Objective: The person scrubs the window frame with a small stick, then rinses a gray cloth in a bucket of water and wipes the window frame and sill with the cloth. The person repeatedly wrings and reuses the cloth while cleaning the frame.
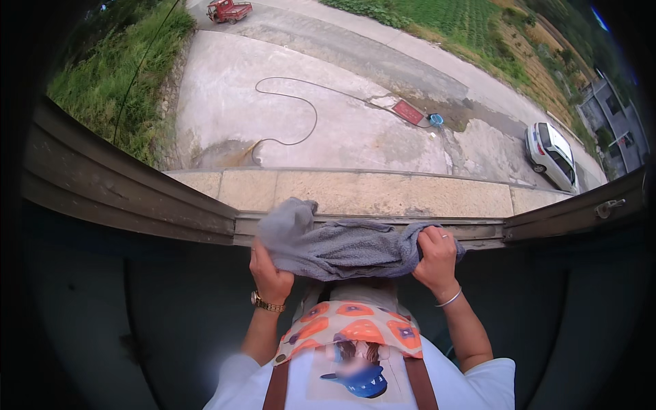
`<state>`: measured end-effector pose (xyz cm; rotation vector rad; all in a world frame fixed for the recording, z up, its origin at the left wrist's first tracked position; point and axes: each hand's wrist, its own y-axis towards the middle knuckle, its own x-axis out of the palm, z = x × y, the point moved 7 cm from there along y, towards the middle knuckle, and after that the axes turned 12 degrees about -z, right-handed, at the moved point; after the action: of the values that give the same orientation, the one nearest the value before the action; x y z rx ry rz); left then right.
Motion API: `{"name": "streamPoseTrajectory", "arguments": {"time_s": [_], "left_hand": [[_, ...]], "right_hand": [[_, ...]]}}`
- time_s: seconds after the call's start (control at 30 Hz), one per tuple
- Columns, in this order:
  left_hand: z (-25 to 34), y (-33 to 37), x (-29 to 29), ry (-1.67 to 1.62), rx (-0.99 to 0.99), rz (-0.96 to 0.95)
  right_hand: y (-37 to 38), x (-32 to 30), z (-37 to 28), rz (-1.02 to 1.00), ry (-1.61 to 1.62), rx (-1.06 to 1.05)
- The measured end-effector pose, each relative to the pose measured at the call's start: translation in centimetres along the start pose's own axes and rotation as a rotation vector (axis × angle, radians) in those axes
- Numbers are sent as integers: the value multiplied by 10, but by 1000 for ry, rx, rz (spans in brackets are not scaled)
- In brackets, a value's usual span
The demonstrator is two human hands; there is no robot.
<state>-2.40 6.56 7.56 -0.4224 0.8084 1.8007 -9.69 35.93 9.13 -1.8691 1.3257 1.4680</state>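
A damp-looking grey cloth [359, 247] stretches between my two hands, bunched and creased along its length, just over the window frame's lower track. My left hand [270, 273] grips its left end, where the fabric is blurred and flares upward past the fingers; part of those fingers is hidden behind it. On the right, my right hand [436, 256] is closed round the other end, a short tail of cloth showing beyond the knuckles. The window track [478, 227] lies right behind the cloth, with a pale stone sill [396, 198] outside it.
Brown window frame sides rise at left [130, 188] and right [574, 210], the right one with a latch [608, 207]. Far below outside lie a concrete yard with a hose [316, 113], a red mat [408, 112], a blue bucket [436, 120], a white car [552, 154] and a red truck [229, 11].
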Motion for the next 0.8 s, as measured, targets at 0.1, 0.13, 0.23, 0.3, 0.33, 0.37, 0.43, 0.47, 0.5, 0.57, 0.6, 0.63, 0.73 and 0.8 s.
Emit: {"name": "streamPoseTrajectory", "arguments": {"time_s": [0.1, 0.13, 0.23, 0.3, 0.33, 0.37, 0.43, 0.47, 0.5, 0.57, 0.6, 0.63, 0.73, 0.8], "left_hand": [[-23, 11, -23, 231, -110, -113], [-26, 15, -25, 321, -84, -163], [-14, 19, -20, 455, 2, -241], [-6, 23, -14, 460, 62, -235], [-2, 25, -11, 455, 74, -249], [1, 27, -8, 450, 87, -265], [8, 30, 1, 342, 122, -313], [12, 31, 6, 289, 140, -338], [17, 31, 11, 253, 154, -342], [26, 31, 23, 187, 185, -354], [25, 31, 26, 160, 166, -340], [22, 32, 27, 128, 133, -347], [13, 31, 26, 33, 33, -347], [2, 31, 27, -33, -14, -320]], "right_hand": [[19, 23, -36, 3, 25, -95], [24, 29, -45, -21, 33, -92], [35, 40, -62, -79, 54, -95], [38, 42, -67, -99, 56, -99], [39, 43, -69, -117, 68, -104], [40, 44, -71, -134, 80, -108], [44, 45, -73, -162, 118, -134], [47, 48, -79, -178, 149, -159], [51, 53, -86, -194, 181, -185], [60, 64, -94, -176, 232, -161], [65, 69, -94, -179, 236, -123], [69, 74, -94, -183, 242, -87], [77, 83, -89, -214, 383, 22], [80, 88, -83, -226, 610, 97]]}}
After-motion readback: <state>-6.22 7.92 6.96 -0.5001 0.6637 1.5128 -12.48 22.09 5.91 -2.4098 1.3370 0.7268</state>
